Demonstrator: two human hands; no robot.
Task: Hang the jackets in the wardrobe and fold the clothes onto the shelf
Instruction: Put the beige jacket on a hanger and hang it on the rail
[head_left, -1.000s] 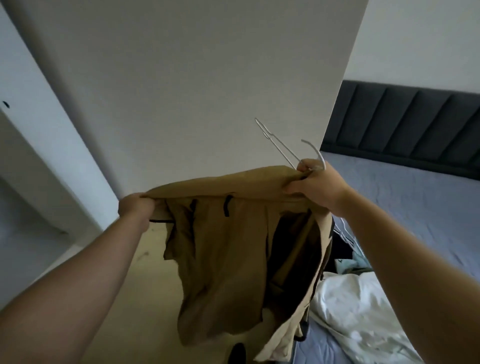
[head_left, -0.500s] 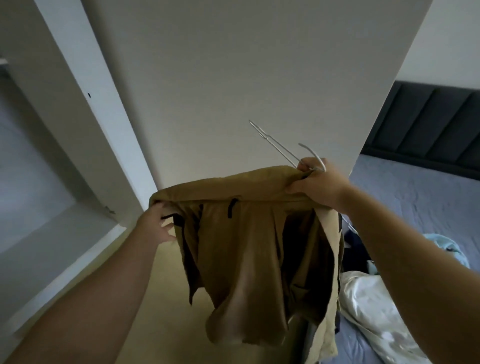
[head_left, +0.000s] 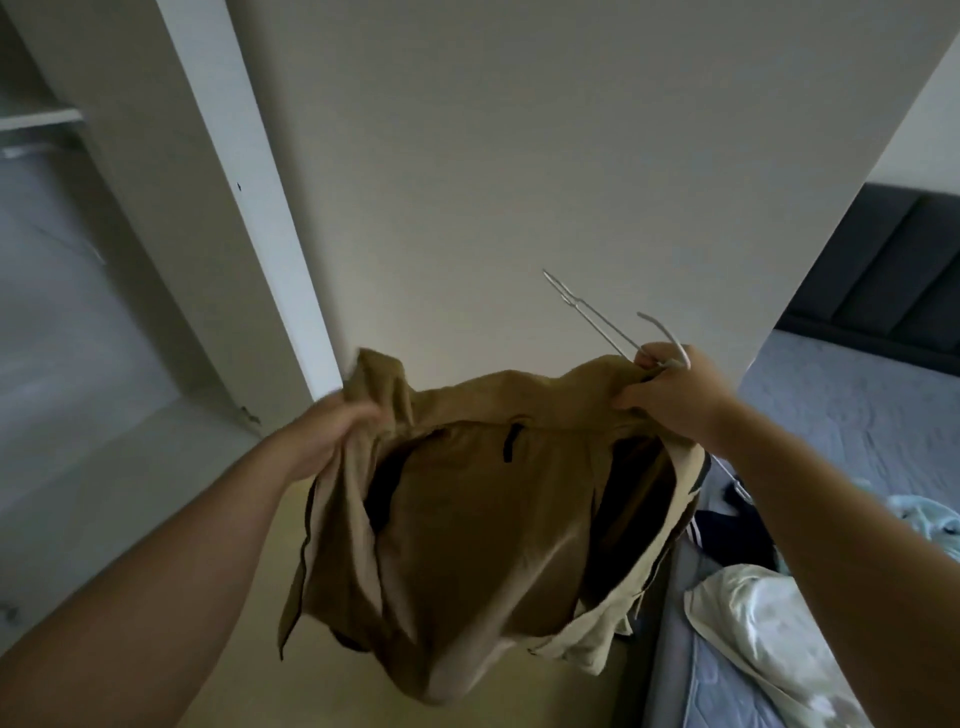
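Note:
A tan jacket (head_left: 467, 545) hangs open in front of me, its inside with a black loop facing me. My left hand (head_left: 327, 434) grips its left shoulder and collar. My right hand (head_left: 675, 395) holds the right shoulder together with a thin white wire hanger (head_left: 597, 325), whose hook curls up above my fingers. The wardrobe's open white door (head_left: 519, 156) stands right behind the jacket. To the left, the wardrobe's inside (head_left: 78, 312) shows an upper shelf and a lower white board.
On the right is a bed with a grey sheet (head_left: 852, 415) and a dark padded headboard (head_left: 893, 260). On it lie a white garment (head_left: 769, 634), a dark striped garment (head_left: 727, 535) and a pale blue one (head_left: 930, 519). The floor below is beige.
The view has swung left, bringing the wardrobe's inside into sight. My left hand let go of the jacket's shoulder for a moment and now grips it again nearer the collar.

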